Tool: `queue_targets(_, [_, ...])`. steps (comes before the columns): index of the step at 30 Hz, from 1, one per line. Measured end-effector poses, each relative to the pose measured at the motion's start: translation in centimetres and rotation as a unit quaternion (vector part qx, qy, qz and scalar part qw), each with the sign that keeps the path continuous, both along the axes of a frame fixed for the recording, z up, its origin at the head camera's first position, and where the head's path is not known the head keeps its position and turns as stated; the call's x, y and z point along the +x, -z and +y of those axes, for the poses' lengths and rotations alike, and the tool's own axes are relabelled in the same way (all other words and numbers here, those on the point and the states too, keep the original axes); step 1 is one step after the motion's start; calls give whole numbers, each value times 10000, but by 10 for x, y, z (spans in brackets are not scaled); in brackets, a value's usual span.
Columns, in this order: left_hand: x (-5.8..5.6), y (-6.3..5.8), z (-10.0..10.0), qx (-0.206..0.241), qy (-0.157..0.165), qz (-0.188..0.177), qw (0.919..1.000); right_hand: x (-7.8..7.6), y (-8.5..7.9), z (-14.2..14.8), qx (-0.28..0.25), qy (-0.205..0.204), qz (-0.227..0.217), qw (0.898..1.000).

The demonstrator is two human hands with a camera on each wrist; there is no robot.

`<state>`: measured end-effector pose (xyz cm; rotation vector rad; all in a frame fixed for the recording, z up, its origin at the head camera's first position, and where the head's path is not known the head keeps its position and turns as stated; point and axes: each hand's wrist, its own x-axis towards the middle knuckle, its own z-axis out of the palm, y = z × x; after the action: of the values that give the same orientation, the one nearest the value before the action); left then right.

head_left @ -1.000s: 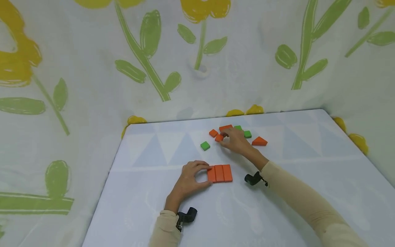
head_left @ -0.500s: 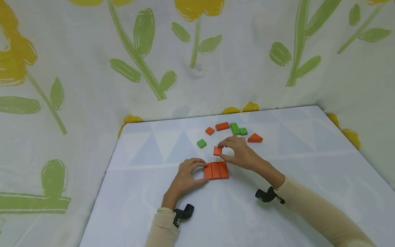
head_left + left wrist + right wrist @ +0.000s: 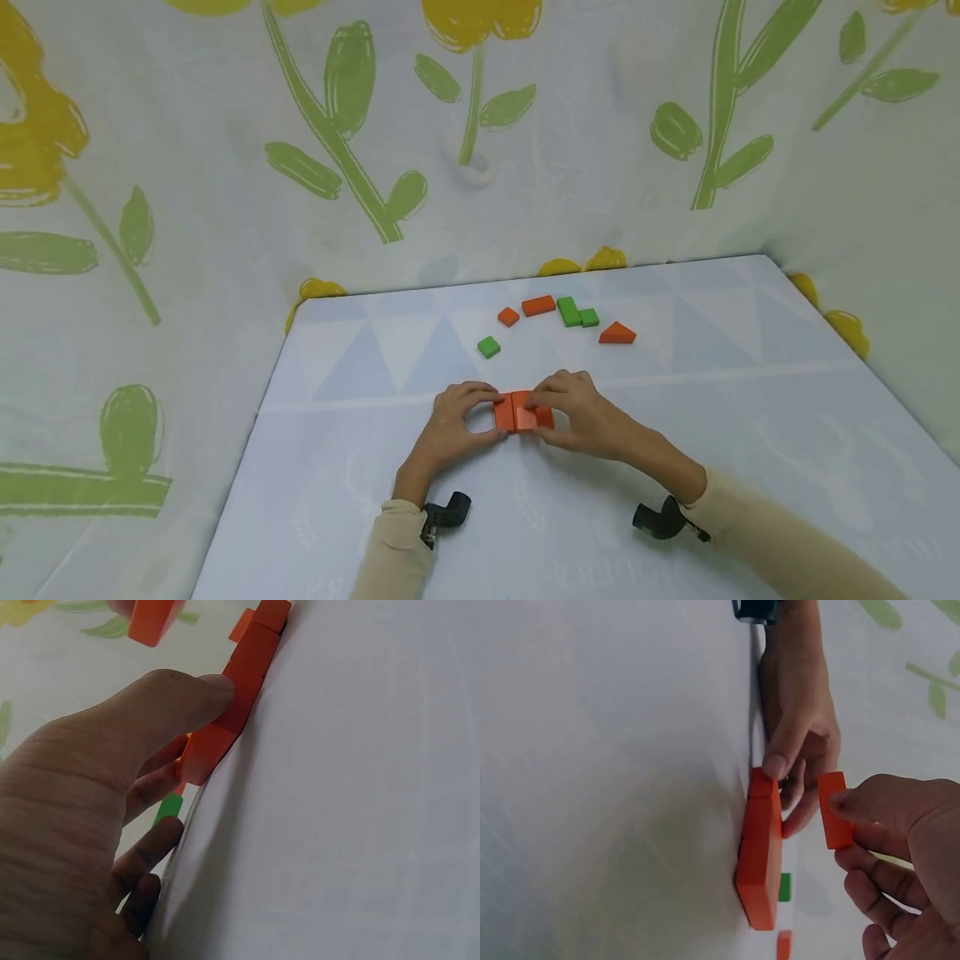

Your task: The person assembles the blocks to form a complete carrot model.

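Several orange rectangular blocks [image 3: 504,413] lie side by side in a row on the table. My left hand [image 3: 448,427] grips the row's left end, thumb on the near edge and fingers at the far edge. Between the thumb and fingers of my right hand [image 3: 591,419] is a small orange square block [image 3: 830,829], held over the row. The right wrist view shows a gap between this block and the row [image 3: 757,874]. In the head view, the right fingers hide part of the row's right side.
Farther back on the table [image 3: 360,467] lie a green square block [image 3: 488,347], an orange square block [image 3: 508,317], an orange rectangular block [image 3: 538,306], a green rectangular block [image 3: 567,312], another green square block [image 3: 589,317] and an orange triangular block [image 3: 617,334]. A flowered cloth [image 3: 585,183] hangs behind.
My right hand has brought the orange square block from the group at the back toward me, over the row. The left hand has stayed at the row's left end.
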<state>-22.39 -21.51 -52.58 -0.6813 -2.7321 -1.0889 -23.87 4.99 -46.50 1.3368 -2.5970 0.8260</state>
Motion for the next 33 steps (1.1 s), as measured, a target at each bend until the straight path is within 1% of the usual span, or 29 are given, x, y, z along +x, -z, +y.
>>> queue_targets(4, [0,1,-1,30,15,27,10000,6,5,-3,85,-138,159,9997])
queue_targets(7, [0,1,-1,80,52,127,9999,9,8,-5,142,-225,291,9992])
queue_targets(11, [-1,1,-1,110,83,179,9997,11,13,-7,180,-328,475,9982])
queue_targets(14, [-1,1,-1,68,82,148,9998,12,17,-7,258,-360,552,9975])
queue_targets(18, [0,2,-1,60,66,145,9999,12,19,-8,364,-357,606,9969])
queue_targets(24, [0,2,0,68,72,217,9997,13,21,-10,353,-351,740,9960])
queue_targets(33, [1,1,0,42,15,150,9999,13,27,-12,529,-281,917,9940])
